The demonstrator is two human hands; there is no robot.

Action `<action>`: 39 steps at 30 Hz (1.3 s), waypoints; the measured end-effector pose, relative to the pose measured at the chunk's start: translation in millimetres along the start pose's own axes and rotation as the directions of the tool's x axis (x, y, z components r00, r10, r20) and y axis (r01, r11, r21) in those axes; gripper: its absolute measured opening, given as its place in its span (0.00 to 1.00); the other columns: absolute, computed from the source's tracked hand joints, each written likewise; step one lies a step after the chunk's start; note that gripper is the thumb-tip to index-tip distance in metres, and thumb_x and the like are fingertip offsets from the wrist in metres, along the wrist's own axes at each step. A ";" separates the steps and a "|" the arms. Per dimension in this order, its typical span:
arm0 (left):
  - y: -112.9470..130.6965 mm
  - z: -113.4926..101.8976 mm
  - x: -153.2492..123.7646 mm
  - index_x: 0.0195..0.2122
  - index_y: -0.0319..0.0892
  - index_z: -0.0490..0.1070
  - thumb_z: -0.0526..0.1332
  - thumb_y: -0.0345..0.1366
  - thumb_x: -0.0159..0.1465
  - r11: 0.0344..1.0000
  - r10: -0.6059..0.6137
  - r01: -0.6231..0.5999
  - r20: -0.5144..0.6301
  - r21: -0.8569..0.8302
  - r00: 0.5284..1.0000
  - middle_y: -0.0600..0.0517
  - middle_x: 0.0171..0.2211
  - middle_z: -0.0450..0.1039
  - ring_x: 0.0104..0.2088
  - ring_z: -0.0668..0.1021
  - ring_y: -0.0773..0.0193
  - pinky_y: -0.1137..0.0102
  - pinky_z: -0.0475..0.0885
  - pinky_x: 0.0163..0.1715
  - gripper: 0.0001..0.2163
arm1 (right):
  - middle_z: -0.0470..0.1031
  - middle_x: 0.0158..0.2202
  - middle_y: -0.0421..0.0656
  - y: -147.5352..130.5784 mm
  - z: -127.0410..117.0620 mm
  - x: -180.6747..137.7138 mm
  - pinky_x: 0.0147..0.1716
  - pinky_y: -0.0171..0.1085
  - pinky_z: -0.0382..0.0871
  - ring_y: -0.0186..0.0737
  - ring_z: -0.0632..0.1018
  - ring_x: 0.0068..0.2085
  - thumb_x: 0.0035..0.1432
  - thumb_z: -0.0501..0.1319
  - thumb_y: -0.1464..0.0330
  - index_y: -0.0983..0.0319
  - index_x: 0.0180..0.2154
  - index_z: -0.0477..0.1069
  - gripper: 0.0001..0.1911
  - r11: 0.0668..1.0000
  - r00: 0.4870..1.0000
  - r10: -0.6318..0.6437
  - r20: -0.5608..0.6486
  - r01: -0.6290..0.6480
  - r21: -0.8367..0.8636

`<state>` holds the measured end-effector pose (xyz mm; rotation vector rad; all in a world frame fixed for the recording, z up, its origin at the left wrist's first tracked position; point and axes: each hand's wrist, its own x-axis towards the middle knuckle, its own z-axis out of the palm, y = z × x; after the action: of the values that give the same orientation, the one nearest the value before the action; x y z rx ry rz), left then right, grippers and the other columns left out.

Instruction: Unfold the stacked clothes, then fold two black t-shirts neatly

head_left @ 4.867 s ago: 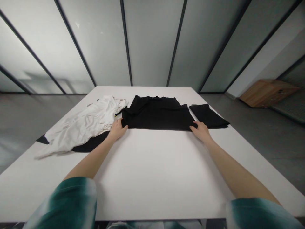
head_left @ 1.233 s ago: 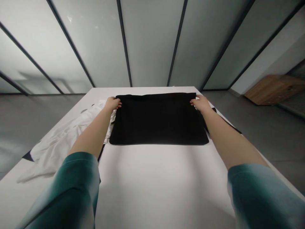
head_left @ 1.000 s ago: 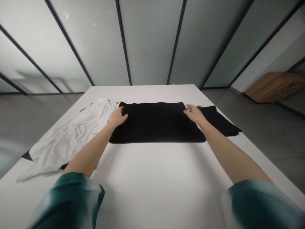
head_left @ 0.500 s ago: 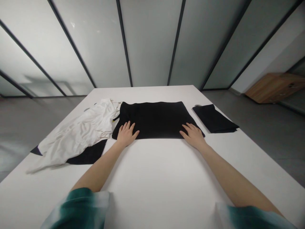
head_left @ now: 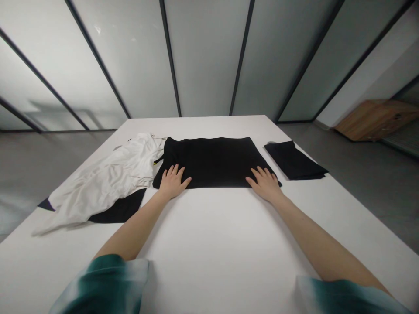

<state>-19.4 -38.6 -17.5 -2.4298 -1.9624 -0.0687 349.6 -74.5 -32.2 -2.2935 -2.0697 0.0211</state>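
A black garment point(head_left: 214, 161), folded into a flat rectangle, lies in the middle of the white table point(head_left: 209, 244). My left hand point(head_left: 173, 180) rests flat on its near left corner with the fingers spread. My right hand point(head_left: 265, 184) rests flat on its near right corner, fingers also stretched out. Neither hand grips anything.
A crumpled white garment point(head_left: 108, 179) lies to the left, over another black piece point(head_left: 121, 209). A smaller folded black item point(head_left: 294, 160) sits to the right. A wooden cabinet point(head_left: 373, 120) stands on the floor at the far right. Glass panels rise behind the table.
My hands carried the near edge of the black garment over to the far edge, let go, then slid back to the near corners, where they now lie flat.
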 end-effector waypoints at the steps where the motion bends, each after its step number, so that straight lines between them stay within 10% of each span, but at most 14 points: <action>1: -0.2 -1.0 -0.7 0.69 0.42 0.55 0.45 0.56 0.69 1.000 0.000 0.000 0.017 0.004 1.000 0.42 0.70 0.50 0.69 0.55 0.46 0.49 0.52 0.65 0.33 | 0.53 0.70 0.49 -0.8 -1.5 -0.6 0.64 0.59 0.50 0.60 0.55 0.68 0.67 0.42 0.49 0.58 0.67 0.58 0.35 1.000 1.000 0.015 0.011 -0.015 0.000; 8: 0.0 -4.0 -4.8 0.71 0.43 0.48 0.43 0.58 0.68 1.000 -0.007 0.005 0.107 0.012 0.994 0.40 0.72 0.44 0.70 0.49 0.40 0.40 0.51 0.62 0.35 | 0.55 0.69 0.49 -0.8 -5.0 -3.7 0.60 0.67 0.50 0.64 0.57 0.67 0.66 0.43 0.47 0.57 0.65 0.62 0.35 0.997 0.998 0.063 0.003 -0.063 0.040; 15: 1.2 -2.8 -4.3 0.66 0.38 0.60 0.51 0.50 0.67 0.993 0.117 -0.117 -0.125 0.005 0.985 0.39 0.67 0.57 0.67 0.60 0.46 0.50 0.48 0.67 0.30 | 0.73 0.56 0.51 14.3 4.0 1.1 0.59 0.56 0.57 0.57 0.65 0.61 0.66 0.48 0.54 0.60 0.47 0.77 0.25 0.995 0.958 -0.065 -0.279 0.083 0.056; 20: 2.0 -4.2 -4.8 0.68 0.43 0.57 0.50 0.43 0.68 0.963 0.249 -0.265 -0.214 -0.047 0.945 0.44 0.70 0.53 0.68 0.59 0.53 0.56 0.51 0.68 0.27 | 0.68 0.60 0.55 21.8 7.3 3.1 0.57 0.53 0.60 0.57 0.66 0.60 0.65 0.49 0.54 0.64 0.56 0.71 0.28 0.993 0.939 -0.026 -0.343 0.064 0.101; 28: 0.7 5.5 -2.3 0.69 0.45 0.56 0.47 0.51 0.70 0.984 0.178 -0.178 0.014 -0.029 0.984 0.44 0.70 0.52 0.69 0.55 0.50 0.52 0.50 0.66 0.29 | 0.62 0.66 0.56 25.4 11.6 3.7 0.58 0.58 0.59 0.61 0.63 0.64 0.66 0.44 0.51 0.63 0.64 0.62 0.34 0.995 0.986 0.089 -0.144 -0.081 0.056; 35: 0.3 -0.7 -4.2 0.68 0.44 0.58 0.48 0.54 0.68 0.976 0.207 -0.206 0.005 -0.072 0.978 0.44 0.69 0.54 0.69 0.56 0.50 0.54 0.51 0.66 0.31 | 0.62 0.65 0.57 24.8 8.2 4.1 0.58 0.57 0.59 0.61 0.64 0.63 0.66 0.44 0.51 0.64 0.63 0.63 0.34 0.993 0.983 0.096 -0.155 -0.085 0.079; 39: -3.6 -12.1 -3.4 0.63 0.40 0.63 0.50 0.52 0.67 0.992 0.051 -0.072 -0.196 -0.104 0.979 0.41 0.66 0.60 0.67 0.60 0.47 0.54 0.54 0.65 0.29 | 0.64 0.63 0.58 25.1 3.8 3.0 0.56 0.56 0.62 0.61 0.68 0.60 0.66 0.46 0.54 0.66 0.62 0.64 0.32 0.984 0.954 0.117 -0.275 -0.074 0.162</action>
<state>-24.0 -41.7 -5.6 -2.4411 -1.8462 -0.4072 374.7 -74.0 -37.2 -2.1589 -1.7549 -0.1365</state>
